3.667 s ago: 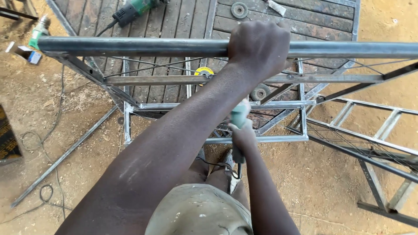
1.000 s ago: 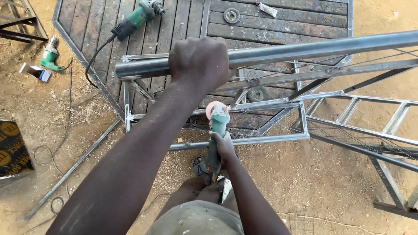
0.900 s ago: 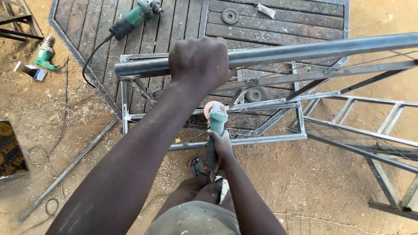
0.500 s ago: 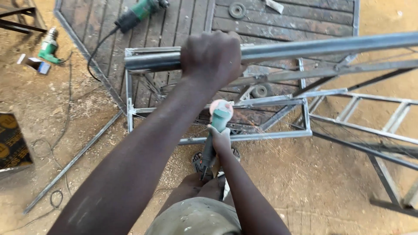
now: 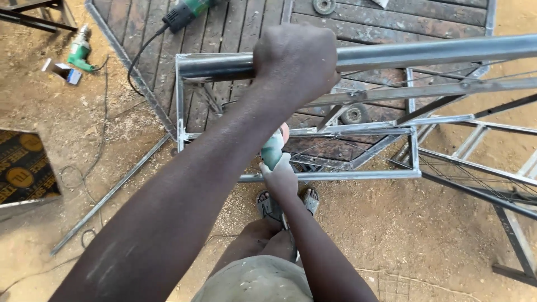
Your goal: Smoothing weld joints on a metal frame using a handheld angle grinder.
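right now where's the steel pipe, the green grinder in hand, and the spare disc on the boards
steel pipe [image 5: 425, 51], head view, on its bare middle span
green grinder [image 5: 272, 150], head view, on its green body
spare disc [image 5: 324, 5], head view, on its face

**Layout, head view**

Left hand [image 5: 296, 61] wraps the round pipe [image 5: 425, 53], which runs left-right across the top, above the square-tube frame [image 5: 335, 176]. Right hand [image 5: 279, 179] sits lower, centre, under the left forearm, holding a grinder [image 5: 272, 151] just above the frame's near rail. Feet in sandals [image 5: 268, 204] directly below that rail. Planked panel [image 5: 251, 22] lies on the ground behind the frame; a second grinder [image 5: 187, 12] on its far-left part, a disc [image 5: 323, 5] further right. Small power tool [image 5: 79, 51] on dirt far left; loose bar [image 5: 112, 193] left of the frame; ladder-like frames [image 5: 492, 162] to the right
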